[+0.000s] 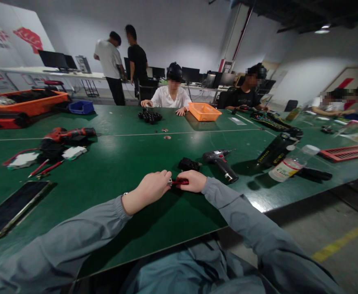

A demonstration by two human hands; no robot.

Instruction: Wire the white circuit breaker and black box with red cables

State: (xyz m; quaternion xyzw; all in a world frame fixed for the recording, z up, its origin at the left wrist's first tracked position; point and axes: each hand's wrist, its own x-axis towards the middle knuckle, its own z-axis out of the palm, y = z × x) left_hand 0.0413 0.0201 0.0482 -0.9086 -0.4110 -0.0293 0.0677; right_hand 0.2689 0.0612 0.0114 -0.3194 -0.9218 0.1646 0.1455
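Over the near side of the green table, my left hand (152, 187) is closed on a small pale block (170, 182), mostly hidden by the fingers. Red and dark wires (180, 182) run from that block into my right hand (193, 181), whose fingers are wrapped round them. The two hands almost meet. Just beyond my right hand lies a small black part (189, 164), apart from the fingers as far as I can see. A cordless drill (221, 161) rests on its side to the right of it, with the bit pointing away to the right.
A phone (13, 208), white blocks with red wires (23, 160) and an orange power tool (64, 134) lie left. A plastic bottle (292, 164) and a black cylinder (274, 149) lean at right. Across the table (130, 151), a person sits between black parts (150, 116) and an orange basket (204, 112).
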